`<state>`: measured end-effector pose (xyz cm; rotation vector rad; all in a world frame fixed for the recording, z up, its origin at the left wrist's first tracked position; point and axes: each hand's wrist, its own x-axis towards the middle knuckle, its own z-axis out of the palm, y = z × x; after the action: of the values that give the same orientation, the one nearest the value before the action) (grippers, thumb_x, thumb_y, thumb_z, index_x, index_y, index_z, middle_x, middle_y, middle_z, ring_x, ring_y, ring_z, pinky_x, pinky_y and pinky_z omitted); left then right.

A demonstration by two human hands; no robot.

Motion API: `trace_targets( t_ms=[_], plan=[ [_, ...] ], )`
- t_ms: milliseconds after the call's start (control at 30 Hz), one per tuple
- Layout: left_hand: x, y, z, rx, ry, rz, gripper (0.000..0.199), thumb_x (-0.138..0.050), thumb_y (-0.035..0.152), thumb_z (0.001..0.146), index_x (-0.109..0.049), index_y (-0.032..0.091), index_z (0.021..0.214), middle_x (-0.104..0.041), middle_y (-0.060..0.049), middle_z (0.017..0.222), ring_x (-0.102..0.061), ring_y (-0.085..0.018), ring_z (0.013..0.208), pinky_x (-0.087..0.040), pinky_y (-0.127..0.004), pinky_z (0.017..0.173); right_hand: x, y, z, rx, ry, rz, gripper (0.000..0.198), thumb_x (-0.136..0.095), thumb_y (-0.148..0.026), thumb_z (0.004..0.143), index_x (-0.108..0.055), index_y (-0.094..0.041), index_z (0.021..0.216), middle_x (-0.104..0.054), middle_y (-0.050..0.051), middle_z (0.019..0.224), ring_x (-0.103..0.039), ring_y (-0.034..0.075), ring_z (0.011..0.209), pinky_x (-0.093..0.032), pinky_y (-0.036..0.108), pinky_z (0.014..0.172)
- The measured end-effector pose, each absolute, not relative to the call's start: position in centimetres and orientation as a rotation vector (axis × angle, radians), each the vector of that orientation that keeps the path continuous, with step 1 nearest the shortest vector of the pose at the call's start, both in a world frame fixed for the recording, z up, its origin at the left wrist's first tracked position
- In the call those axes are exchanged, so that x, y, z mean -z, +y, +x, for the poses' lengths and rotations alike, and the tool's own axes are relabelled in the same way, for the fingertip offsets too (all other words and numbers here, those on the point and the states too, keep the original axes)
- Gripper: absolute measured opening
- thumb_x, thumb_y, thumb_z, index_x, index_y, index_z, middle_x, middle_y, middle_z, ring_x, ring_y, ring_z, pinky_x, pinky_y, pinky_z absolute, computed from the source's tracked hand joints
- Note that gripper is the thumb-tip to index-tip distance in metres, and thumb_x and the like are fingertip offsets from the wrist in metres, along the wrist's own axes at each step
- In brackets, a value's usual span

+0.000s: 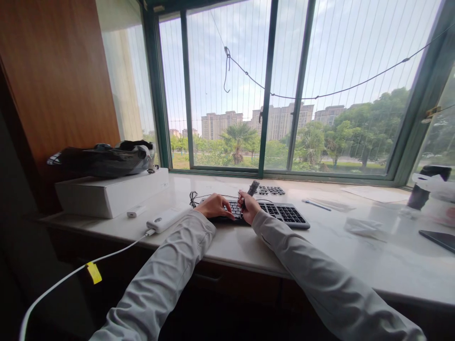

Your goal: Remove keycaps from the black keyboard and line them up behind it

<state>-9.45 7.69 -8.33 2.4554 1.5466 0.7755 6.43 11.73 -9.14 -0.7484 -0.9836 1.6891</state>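
A dark keyboard (pixel 290 214) with a grey edge lies on the pale counter in front of me; many of its positions look bare of caps. My left hand (pixel 215 207) is bent over the keyboard's left part, its fingers curled down onto it. Above the middle of the keyboard, my right hand (pixel 250 207) is closed around a black brush (pixel 253 186), whose thick end points up and away. The brush's lower part is mostly hidden by my fingers. Several loose black keycaps (pixel 272 190) lie just behind the keyboard, and a coiled black cable (pixel 193 199) sits at its left.
At left stand a white box (pixel 117 189) with a dark bag (pixel 103 160) on top, a white power bank (pixel 165 219) with a cable, and a small white piece (pixel 136 211). At right are a pen (pixel 317 205), a clear plastic bag (pixel 364 228) and a phone (pixel 439 240). Windows close off the back.
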Motion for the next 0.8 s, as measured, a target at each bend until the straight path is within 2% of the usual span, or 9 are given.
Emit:
trace_targets(
  t_ms=[267, 567, 800],
  plan=[
    [8.6, 7.3, -9.1, -0.818, 1.505, 2.495, 0.046, -0.073, 0.062, 0.062, -0.079, 0.019, 0.08, -0.045, 0.004, 0.048, -0.036, -0.009, 0.051, -0.025, -0.023, 0.05, 8.7, 11.1, 6.6, -1.707, -0.954, -0.775, 0.027, -0.055, -0.032, 0.089, -0.044, -0.02, 0.067, -0.036, -0.007, 0.044, -0.033, 0.007, 0.039, -0.022, 0.022, 0.039],
    [8.8, 7.1, -8.7, -0.812, 1.481, 2.46, 0.042, -0.072, 0.058, 0.066, -0.079, 0.021, 0.084, -0.038, 0.005, 0.048, -0.03, -0.008, 0.05, -0.021, -0.024, 0.05, 9.1, 10.7, 6.6, -1.704, -1.016, -0.666, 0.036, -0.062, -0.045, 0.082, -0.043, -0.02, 0.064, -0.035, -0.007, 0.048, -0.033, 0.007, 0.043, -0.023, 0.023, 0.042],
    [8.7, 7.3, -9.1, -0.741, 1.428, 2.449, 0.04, -0.07, 0.055, 0.07, -0.078, 0.02, 0.089, -0.033, 0.006, 0.048, -0.027, -0.008, 0.049, -0.019, -0.025, 0.05, 8.8, 10.9, 6.7, -1.754, -0.913, -0.603, 0.03, -0.062, -0.033, 0.084, -0.042, -0.02, 0.065, -0.037, -0.007, 0.049, -0.033, 0.007, 0.043, -0.027, 0.022, 0.042]
  ],
)
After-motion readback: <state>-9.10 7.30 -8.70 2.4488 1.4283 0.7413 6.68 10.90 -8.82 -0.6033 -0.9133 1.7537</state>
